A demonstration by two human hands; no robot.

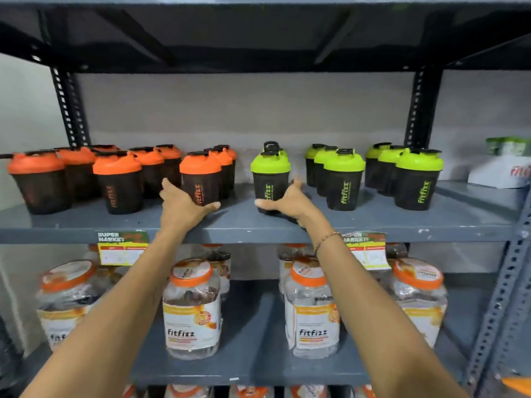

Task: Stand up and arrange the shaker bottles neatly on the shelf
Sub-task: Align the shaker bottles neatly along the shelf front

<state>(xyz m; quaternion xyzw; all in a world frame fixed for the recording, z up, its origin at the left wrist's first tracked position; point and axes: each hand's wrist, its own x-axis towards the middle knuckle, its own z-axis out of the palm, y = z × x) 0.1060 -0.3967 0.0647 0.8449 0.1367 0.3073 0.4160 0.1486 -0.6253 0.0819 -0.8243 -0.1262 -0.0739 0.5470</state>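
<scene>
Shelf: left hand fingers wrapped around upright orange-lidded bottle; right hand fingers gripping upright green-lidded bottle. Both bottles stand near the front edge.

Left hand cupping an orange-lidded shaker, right hand seemingly gripping a green-lidded shaker, both upright on the grey shelf
</scene>
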